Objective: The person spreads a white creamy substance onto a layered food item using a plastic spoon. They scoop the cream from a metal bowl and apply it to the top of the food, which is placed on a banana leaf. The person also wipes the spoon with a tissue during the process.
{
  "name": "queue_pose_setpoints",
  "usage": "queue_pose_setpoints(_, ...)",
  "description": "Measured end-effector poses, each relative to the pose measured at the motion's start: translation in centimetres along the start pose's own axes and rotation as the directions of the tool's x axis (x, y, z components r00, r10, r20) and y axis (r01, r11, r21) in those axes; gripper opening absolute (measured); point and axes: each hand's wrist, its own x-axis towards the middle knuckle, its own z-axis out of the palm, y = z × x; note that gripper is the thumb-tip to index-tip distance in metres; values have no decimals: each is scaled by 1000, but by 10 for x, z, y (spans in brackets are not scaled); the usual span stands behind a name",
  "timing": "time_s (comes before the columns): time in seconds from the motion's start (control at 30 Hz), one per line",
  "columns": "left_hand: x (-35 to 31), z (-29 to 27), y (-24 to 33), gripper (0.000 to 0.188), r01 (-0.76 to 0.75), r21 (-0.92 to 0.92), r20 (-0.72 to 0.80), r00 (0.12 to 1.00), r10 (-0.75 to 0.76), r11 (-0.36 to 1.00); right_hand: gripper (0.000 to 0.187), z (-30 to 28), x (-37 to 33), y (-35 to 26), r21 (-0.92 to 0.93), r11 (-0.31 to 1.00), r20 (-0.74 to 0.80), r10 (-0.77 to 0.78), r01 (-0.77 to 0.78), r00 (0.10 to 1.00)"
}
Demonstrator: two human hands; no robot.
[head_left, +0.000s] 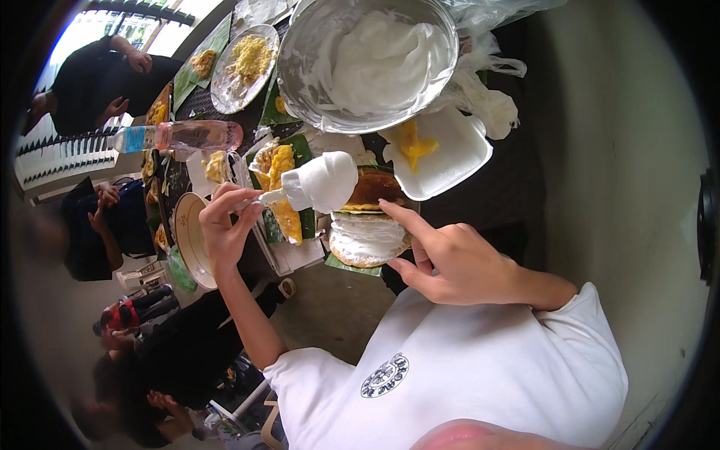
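Well, at twelve o'clock on the dark worktop sits a metal bowl of white cream, a foam tray at one. The right hand, at four, parts index finger and thumb against the cake, which lies dead centre, half brown, half creamed. At nine, the left hand pinches a utensil piled with cream, just above the cake's left.
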Motion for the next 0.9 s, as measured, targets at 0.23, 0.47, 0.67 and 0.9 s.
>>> queue_pose_setpoints(0.23,8,2,3,21,-78,88,41,996,75,993,65,13,-1,5,-62,998,-4,2,-2,1000)
queue_pose_setpoints(0.47,15,4,6,22,-103,177,62,994,93,979,59,15,-4,2,-91,996,-25,-13,11,1000)
queue_pose_setpoints(0.67,14,7,15,22,-132,236,46,991,125,963,54,7,-4,-2,-45,999,14,4,-4,1000)
queue_pose_setpoints(0.9,-1,12,15,23,-131,352,-12,989,145,927,56,10,-2,-3,-47,999,34,-17,19,999)
